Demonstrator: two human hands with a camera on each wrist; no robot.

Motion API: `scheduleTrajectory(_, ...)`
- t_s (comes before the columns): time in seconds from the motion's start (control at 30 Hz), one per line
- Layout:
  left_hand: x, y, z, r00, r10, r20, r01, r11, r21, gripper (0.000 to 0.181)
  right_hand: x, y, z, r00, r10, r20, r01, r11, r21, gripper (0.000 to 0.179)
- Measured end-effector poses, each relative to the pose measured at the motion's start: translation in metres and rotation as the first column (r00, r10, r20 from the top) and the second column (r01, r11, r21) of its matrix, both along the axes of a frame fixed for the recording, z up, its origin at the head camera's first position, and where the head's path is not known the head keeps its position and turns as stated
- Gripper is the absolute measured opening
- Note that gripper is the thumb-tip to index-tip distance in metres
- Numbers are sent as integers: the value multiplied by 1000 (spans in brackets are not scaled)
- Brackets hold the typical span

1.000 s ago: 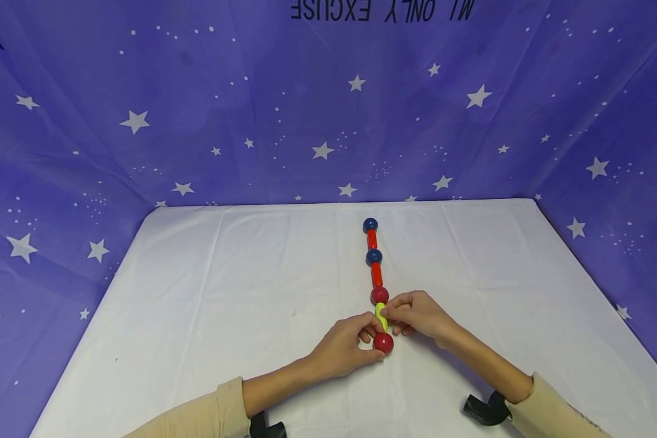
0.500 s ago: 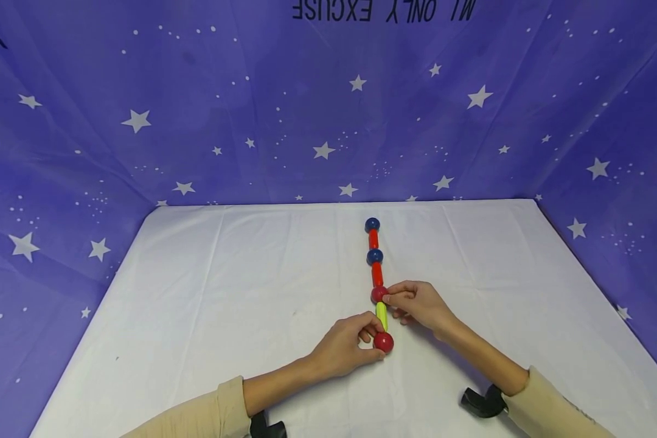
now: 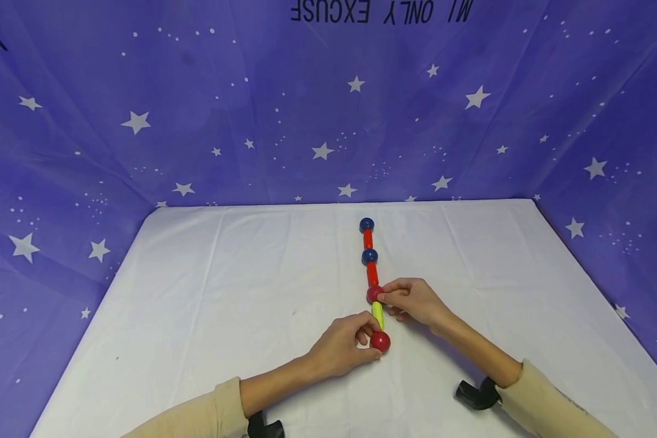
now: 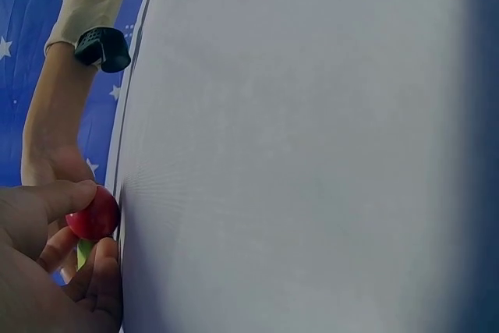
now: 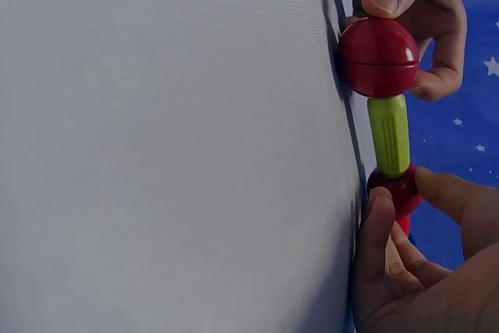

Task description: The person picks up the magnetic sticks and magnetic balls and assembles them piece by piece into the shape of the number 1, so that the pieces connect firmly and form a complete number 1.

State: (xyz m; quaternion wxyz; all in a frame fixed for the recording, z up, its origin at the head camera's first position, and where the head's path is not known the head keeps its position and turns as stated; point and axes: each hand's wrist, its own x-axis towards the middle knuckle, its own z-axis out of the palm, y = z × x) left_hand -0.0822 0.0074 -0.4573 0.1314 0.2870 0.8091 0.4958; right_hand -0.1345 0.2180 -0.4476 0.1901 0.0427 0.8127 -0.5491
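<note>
A straight chain of balls and rods lies on the white table, pointing away from me. From the far end come a blue ball, a red rod, a second blue ball and another red rod. Closer in are a red ball, a yellow-green rod and the nearest red ball. My left hand grips that nearest ball between thumb and fingers. With thumb and fingers my right hand pinches the farther red ball, partly covering it.
White cloth covers the table. A purple curtain with white stars hangs behind it and along both sides. Black wrist mounts sit under both cuffs.
My right hand has moved from the yellow-green rod up to the farther red ball. Most recently the chain has shifted slightly left. My left hand stays on the nearest ball.
</note>
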Motion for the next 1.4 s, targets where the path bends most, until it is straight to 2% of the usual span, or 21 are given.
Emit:
scheduleTrajectory(0.53,0,-9,0,999,4,40,-6,999,42,31,-5,-10,-1,1000,21,-12,-21,1000,-3,30)
scheduleTrajectory(0.93,2,-17,0,999,35,32,-36,998,49,30,-9,-22,-2,999,39,-20,-38,999,14,29)
scheduleTrajectory(1.4,3,-26,-1,997,60,58,-63,997,49,33,-14,-31,-3,998,61,-25,-60,998,9,28)
